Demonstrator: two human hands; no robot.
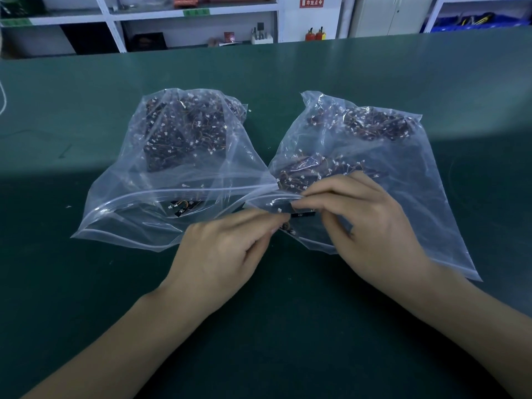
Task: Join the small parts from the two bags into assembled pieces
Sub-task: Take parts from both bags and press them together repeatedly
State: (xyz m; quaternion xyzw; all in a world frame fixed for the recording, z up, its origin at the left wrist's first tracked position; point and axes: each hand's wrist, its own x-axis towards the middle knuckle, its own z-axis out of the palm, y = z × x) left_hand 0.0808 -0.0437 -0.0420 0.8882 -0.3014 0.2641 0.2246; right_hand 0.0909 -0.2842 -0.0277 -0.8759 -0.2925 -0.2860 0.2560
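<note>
Two clear zip bags sit side by side on our green counter (pixel 86 283), both stuffed with small dark parts with thin orange wires and tiny white connectors. Left bag (pixel 161 174) has its open mouth facing us, most of its parts heaped at the far end and a few loose ones near the zip. Right bag (pixel 388 168) lies just beside it, their near corners touching or overlapping in the middle, with one clump at the far end and another closer to our hands. We've got both hands down at that spot, over the right bag's near edge. Our left hand (pixel 224 254) has its fingers curled, thumb and forefinger pinching something small with a white connector (pixel 278 210) on it, though it's a bit blurred there. Our right hand (pixel 365 223) is pinching a little black part (pixel 302 214) between thumb and forefinger, the other fingers loosely bent. The two parts are right up against each other; we can't tell if they're actually plugged together. Shelves (pixel 144 15) run along the back wall, with two red extinguishers (pixel 315 34) past the counter.
</note>
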